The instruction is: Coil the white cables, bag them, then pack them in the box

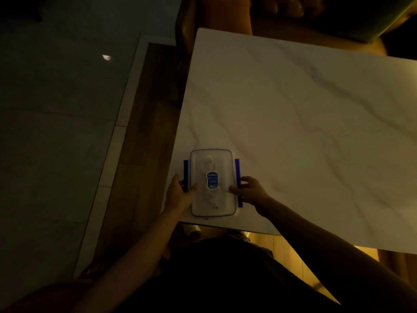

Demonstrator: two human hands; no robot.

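Observation:
A clear plastic box (223, 159) with a lid on it and blue side clips lies near the front left corner of the white marble table (304, 123). A blue label sits on the lid. Through the lid I see white cable (208, 164) inside, faint in the dim light. My left hand (179, 192) holds the box's left side, thumb on the lid and fingers at the left blue clip (185, 171). My right hand (249, 190) holds the right side, thumb on the lid and fingers over the right blue clip (237, 170).
The room is dim. The table edge runs just in front of the box, with my dark-clothed body below it. Tiled and wooden floor (67, 132) lies to the left. A chair back (187, 30) stands at the table's far left corner.

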